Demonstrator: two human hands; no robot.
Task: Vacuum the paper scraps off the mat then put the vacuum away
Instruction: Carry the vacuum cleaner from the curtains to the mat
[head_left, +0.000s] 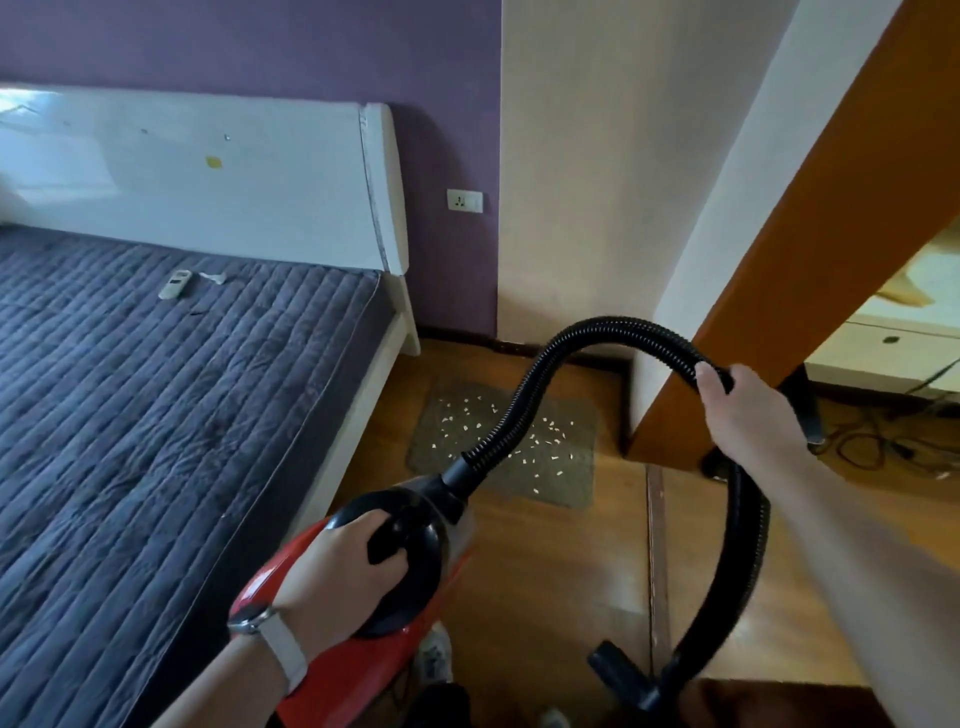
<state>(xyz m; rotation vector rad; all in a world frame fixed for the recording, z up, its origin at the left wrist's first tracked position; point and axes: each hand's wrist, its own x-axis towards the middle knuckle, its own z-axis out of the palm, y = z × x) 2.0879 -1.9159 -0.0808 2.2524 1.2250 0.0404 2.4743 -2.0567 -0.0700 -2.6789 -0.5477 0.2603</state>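
gripping vacuum (363, 613) handle, hose (524, 400) hiding some scraps (540, 441); nozzle (623, 673) half-hidden.

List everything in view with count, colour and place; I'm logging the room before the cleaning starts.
mat: one, grey-green, on the floor between bed and door
scraps: many, white, scattered on the mat
vacuum: one, red and black, carried low at bottom centre
hose: one, black, arching from the vacuum and looping down to the nozzle
nozzle: one, black, hanging at bottom right
bed: one, white frame, dark quilted cover, left
remote: one, white, on the bed
socket: one, white, on the purple wall
door: one, orange, right
floor: one, brown wood
watch: one, pale strap, left wrist
left hand: on the vacuum's handle
right hand: around the hose
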